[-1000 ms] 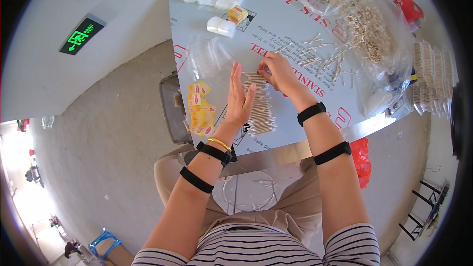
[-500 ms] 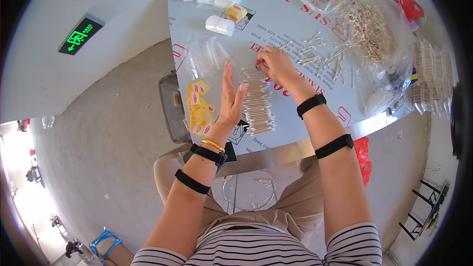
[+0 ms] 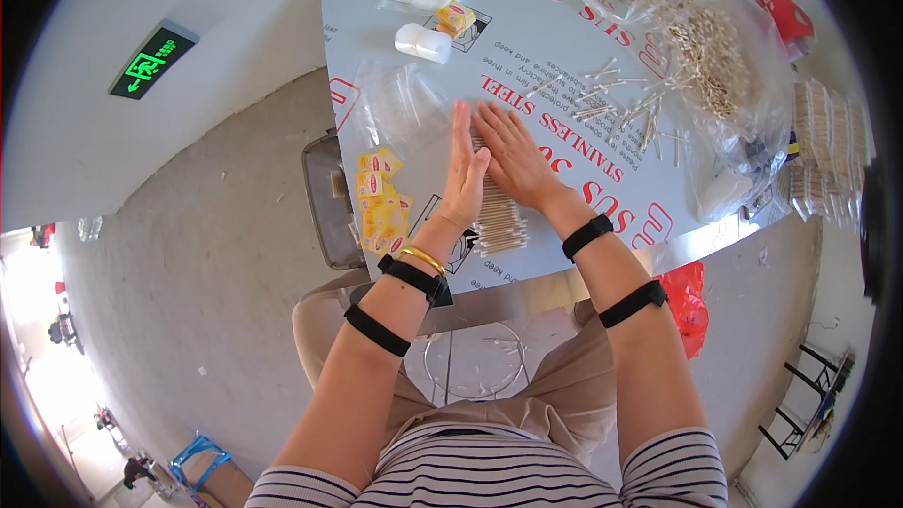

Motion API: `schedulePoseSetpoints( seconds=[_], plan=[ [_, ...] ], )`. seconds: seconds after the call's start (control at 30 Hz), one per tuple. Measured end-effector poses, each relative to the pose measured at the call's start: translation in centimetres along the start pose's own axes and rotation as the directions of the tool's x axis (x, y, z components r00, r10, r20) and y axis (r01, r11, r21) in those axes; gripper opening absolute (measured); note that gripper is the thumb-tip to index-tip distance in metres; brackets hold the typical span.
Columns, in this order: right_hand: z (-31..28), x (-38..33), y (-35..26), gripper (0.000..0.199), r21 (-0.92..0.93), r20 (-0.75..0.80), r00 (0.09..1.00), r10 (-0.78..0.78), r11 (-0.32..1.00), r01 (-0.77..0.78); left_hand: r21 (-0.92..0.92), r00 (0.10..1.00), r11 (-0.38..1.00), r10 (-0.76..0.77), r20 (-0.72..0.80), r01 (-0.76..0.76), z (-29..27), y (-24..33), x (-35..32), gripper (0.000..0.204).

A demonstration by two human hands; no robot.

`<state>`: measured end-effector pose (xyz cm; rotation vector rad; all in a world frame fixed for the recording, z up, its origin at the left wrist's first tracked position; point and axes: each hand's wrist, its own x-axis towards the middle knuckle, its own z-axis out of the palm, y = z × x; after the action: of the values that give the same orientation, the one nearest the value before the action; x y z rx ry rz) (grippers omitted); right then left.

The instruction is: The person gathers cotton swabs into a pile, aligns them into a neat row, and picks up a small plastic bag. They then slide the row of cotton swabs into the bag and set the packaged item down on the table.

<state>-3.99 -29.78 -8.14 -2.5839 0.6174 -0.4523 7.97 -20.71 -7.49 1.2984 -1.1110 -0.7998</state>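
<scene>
A long row of cotton swabs (image 3: 500,226) lies side by side on the film-covered metal table (image 3: 583,216), in front of me. My left hand (image 3: 461,174) stands on edge along the row's left side, fingers straight and together, holding nothing. Flat over the far part of the row lies my right hand (image 3: 515,155), its fingers stretched out and hiding the swabs beneath. The fingertips of both hands nearly meet at the far end. To the left are clear plastic bags (image 3: 400,103) and a pile of yellow labels (image 3: 381,212).
Loose swabs (image 3: 625,103) are scattered to the right of centre, beside a big clear bag of swabs (image 3: 705,56). Packed swab bundles (image 3: 828,150) stack at the far right. Rolled white bags (image 3: 423,42) and a yellow packet (image 3: 455,18) sit at the back left.
My right hand has moved from the far end of the row onto the swabs, its bent fingers now straightened flat. My left hand has shifted slightly right, against the row.
</scene>
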Motion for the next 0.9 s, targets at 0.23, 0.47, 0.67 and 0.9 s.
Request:
schedulePoseSetpoints(
  seconds=[0.23,0.47,0.67,0.9],
  plan=[
    [-1.6,-1.1,-0.7,0.063,0.016,-0.006,0.998,0.062,0.998,-0.062,-0.063,1.000,0.998,-0.014,-0.017,0.013,-1.4,0.9,-0.5,0.072],
    [-2.6,-5.9,-2.2,0.064,-0.090,-0.099,0.960,0.260,0.959,-0.269,0.835,0.970,0.509,-0.003,0.244,-0.208,-3.9,0.6,-1.9,0.071],
    [-2.6,-6.0,-2.7,0.061,-0.013,-0.107,0.954,0.279,0.959,-0.282,0.895,0.966,0.391,-0.056,0.254,-0.212,-2.4,0.6,-2.8,0.074],
    [-1.7,-4.9,-2.5,0.059,-0.160,-0.055,0.977,0.206,0.964,-0.213,0.908,0.946,0.317,-0.081,0.315,-0.275,-2.7,0.8,-3.5,0.076]
  ],
)
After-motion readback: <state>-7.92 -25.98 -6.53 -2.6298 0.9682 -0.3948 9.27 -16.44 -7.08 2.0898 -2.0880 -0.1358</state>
